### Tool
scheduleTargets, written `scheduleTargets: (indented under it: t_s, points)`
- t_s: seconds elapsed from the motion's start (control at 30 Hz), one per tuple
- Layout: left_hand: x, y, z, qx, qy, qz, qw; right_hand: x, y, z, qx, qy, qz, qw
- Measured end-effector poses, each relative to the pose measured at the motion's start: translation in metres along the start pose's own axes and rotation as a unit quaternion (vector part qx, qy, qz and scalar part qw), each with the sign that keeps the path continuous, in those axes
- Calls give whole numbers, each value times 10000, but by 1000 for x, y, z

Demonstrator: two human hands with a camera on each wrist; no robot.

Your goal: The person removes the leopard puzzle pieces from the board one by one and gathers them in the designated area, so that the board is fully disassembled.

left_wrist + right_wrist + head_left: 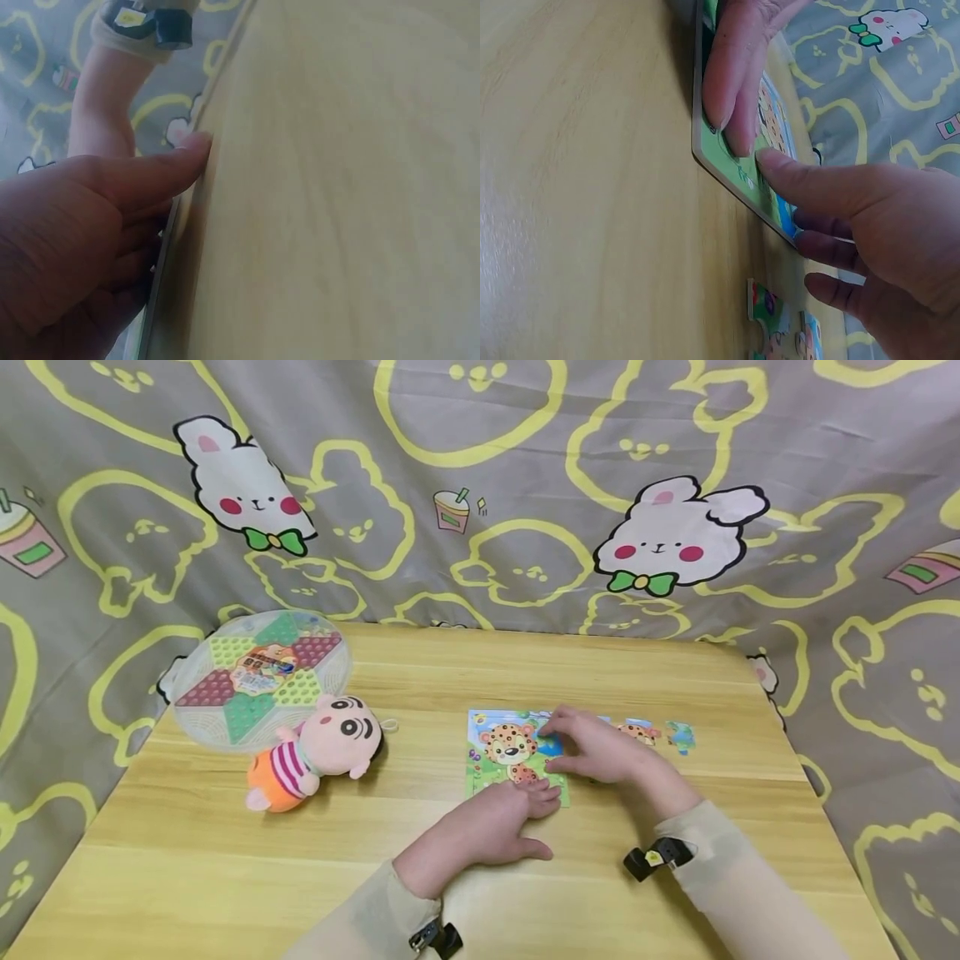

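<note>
the main risk sits at the leopard puzzle (pixel 512 747), right of the middle of the table (pixel 187 877) and apart from its far edge. the left hand (pixel 491 822) lies with its fingers extended across the puzzle's near part, thumb spread away, gripping nothing that shows. if it presses too lightly, a push from the right hand (pixel 603 750) could slide the puzzle or lift a seated piece. that hand curves loosely over the puzzle's right side, thumb and forefinger well parted; i see no piece pinched between them. a piece pressed in askew could jam or ride up on its neighbour. the leopard-patterned piece (pixel 639 729) and the blue-green piece (pixel 681 737), both loose toward the table's right edge, could be knocked by the right forearm.

as for containers, the puzzle's border surrounds the leopard's head and chest; the right hand hides too much to tell whether any slot is vacant. the round game board (pixel 217 722), near the table's far left corner, has coloured patches of small hollows, whose contents, if any, i can't make out.
</note>
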State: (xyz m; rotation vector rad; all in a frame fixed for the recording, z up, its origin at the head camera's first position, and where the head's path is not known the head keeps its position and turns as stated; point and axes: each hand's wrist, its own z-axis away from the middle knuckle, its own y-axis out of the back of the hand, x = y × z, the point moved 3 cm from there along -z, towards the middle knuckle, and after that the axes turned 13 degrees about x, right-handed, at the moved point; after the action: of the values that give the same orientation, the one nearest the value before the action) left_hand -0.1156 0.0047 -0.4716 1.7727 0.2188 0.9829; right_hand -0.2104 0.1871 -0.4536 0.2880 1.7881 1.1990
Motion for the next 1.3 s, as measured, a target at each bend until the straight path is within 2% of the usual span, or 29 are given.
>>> scheduleTargets:
  t_s: [0.3, 0.6, 0.93, 1.13, 1.3]
  points:
    - [-2, 0, -1, -109, -35, 12, 9999, 1, -5, -2, 20, -223, -73, 9997]
    - [-1, 0, 0, -81, -44, 57, 9999, 0, -7, 4, 215, -299, -162, 9992]
    - [0, 1, 1, -28, -35, 36, 10000, -1, -11, 12, 518, -222, -369, 9977]
    - [0, 1, 2, -17, -51, 39, 10000, 0, -10, 19, 523, 123, -470, 9974]
    - [1, 1, 2, -22, -18, 66, 10000, -1, -7, 22, 449, 159, -607, 9970]
